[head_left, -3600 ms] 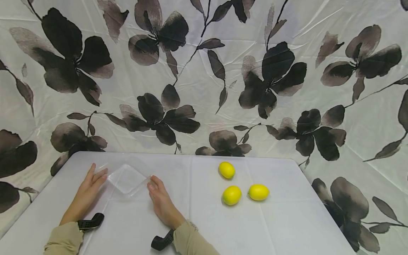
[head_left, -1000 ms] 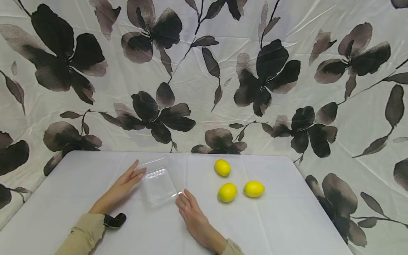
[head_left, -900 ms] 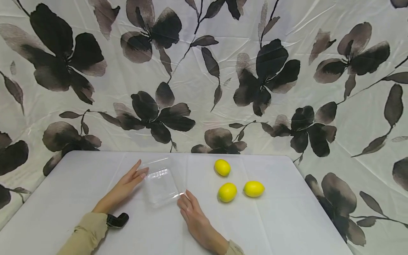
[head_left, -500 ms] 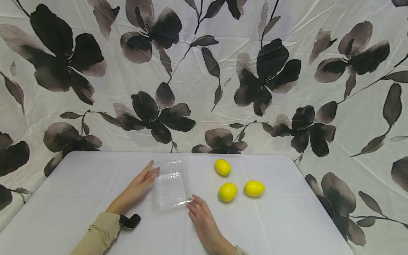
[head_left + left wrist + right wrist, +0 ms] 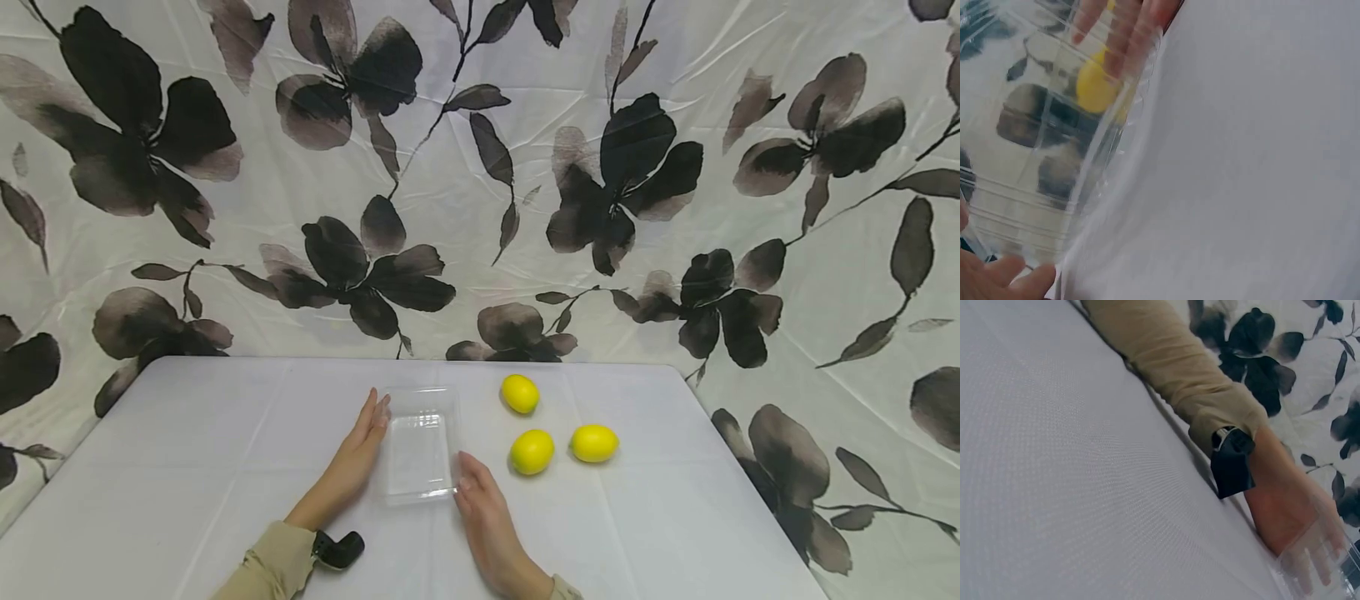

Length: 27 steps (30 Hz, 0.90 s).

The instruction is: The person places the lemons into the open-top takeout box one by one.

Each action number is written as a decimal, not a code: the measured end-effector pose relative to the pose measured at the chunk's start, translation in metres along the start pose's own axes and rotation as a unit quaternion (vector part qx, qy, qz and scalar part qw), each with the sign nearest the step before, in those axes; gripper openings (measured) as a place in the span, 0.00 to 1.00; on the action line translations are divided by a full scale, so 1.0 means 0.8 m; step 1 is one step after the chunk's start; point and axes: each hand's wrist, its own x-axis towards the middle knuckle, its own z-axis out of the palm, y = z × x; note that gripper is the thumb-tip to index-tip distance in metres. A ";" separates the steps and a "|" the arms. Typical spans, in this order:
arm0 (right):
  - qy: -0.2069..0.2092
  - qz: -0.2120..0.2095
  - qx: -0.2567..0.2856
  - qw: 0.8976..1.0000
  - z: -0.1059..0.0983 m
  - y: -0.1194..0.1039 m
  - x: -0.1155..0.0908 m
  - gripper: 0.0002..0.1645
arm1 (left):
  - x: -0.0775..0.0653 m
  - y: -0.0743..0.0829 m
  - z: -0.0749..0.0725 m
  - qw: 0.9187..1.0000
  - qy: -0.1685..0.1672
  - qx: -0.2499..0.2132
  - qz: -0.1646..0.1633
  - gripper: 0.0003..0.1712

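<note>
A clear plastic container [image 5: 420, 457] sits on the white table between both hands, its long sides running away from me. My left hand [image 5: 352, 458] lies along its left side, fingers extended against the rim. My right hand [image 5: 486, 521] touches the near right corner with fairly straight fingers. In the left wrist view the container's ribbed wall [image 5: 1016, 206] fills the left part, with left fingertips [image 5: 1035, 281] below and the right hand [image 5: 1132, 37] above. The right wrist view shows the left hand [image 5: 1291, 506] behind the transparent plastic [image 5: 1316, 550].
Three yellow lemons lie to the container's right: one at the back [image 5: 520, 394], one nearer [image 5: 532, 452] and one farther right [image 5: 595, 443]. A floral cloth [image 5: 480, 192] hangs behind the table [image 5: 637, 533]. A black wrist camera [image 5: 341, 551] sits on the left wrist.
Between both hands, the container has slid rightward toward the lemons and turned from a slant to nearly square with the table. The lemons have stayed in place.
</note>
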 end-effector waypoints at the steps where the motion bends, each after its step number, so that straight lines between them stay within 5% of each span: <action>1: 0.008 -0.002 -0.001 1.000 0.000 0.000 0.000 0.38 | 0.000 0.001 0.003 1.000 0.005 0.003 0.001 0.37; 6: 0.050 -0.014 -0.007 0.999 -0.001 -0.001 0.000 0.36 | -0.001 0.013 0.013 1.000 0.016 0.005 0.015 0.37; 16: 0.073 -0.036 -0.019 0.997 0.002 0.004 -0.002 0.32 | 0.002 -0.009 0.015 0.997 0.064 0.018 0.050 0.34; 27: 0.085 -0.059 -0.059 0.993 0.002 0.015 -0.002 0.30 | -0.003 -0.013 0.013 0.997 0.018 0.034 0.064 0.33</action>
